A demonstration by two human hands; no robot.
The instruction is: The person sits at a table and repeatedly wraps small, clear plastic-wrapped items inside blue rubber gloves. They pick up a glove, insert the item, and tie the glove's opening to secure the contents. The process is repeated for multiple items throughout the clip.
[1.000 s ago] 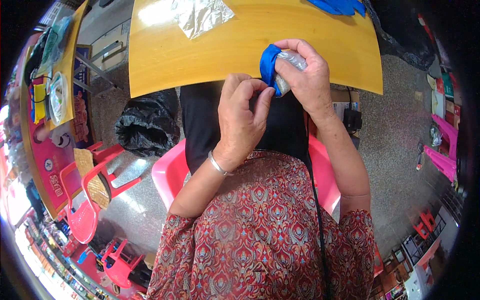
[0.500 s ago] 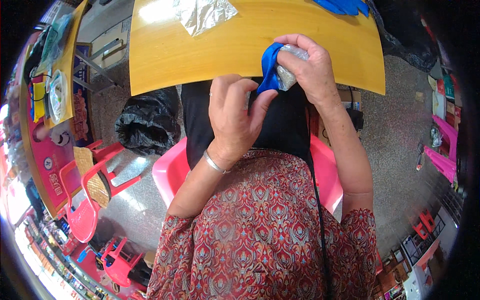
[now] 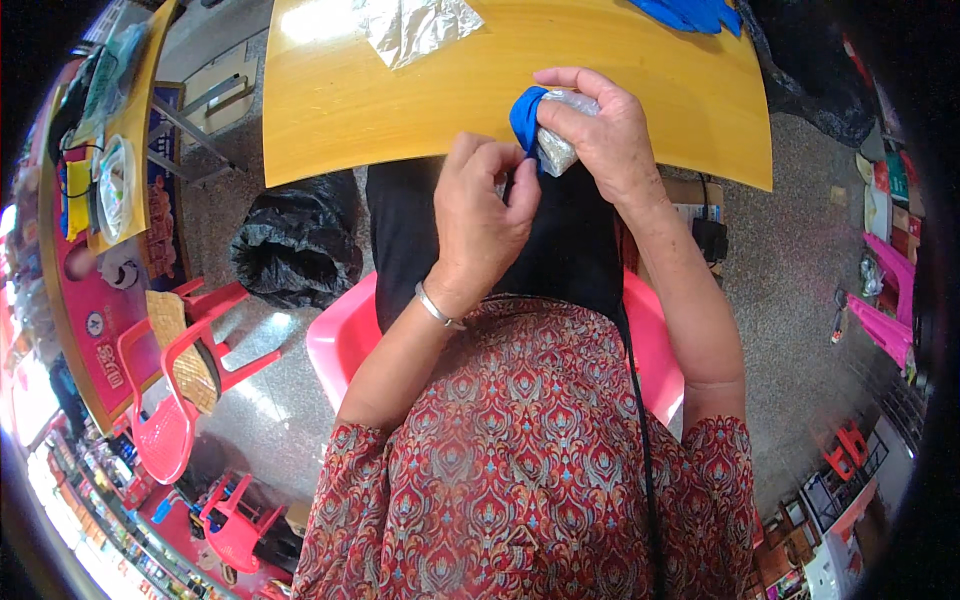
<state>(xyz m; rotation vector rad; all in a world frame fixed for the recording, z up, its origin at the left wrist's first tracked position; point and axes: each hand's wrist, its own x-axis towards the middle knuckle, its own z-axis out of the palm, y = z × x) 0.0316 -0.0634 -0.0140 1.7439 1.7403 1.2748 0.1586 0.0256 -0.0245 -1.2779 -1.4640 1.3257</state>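
Observation:
My right hand is closed round a small clear plastic packet, lumpy, with pale filling, just off the near edge of the table. A blue, stretchy-looking piece, perhaps a balloon, wraps the packet's left end. The fingers of my left hand are pinched on the lower edge of that blue piece. On the left wrist sits a silver bangle. More blue pieces of a similar colour lie at the table's far right, and a crumpled clear plastic bag lies at its far middle.
The yellow wooden table curves in front of me. Beneath its left side a black plastic bag rests on the floor. Pink plastic chairs stand to the left, beside another table with goods. Black plastic hangs by the right corner.
Both hands have shifted slightly; the packet and blue piece moved a little left. My left fingers have drawn together on the blue edge, and less of the blue piece hangs down.

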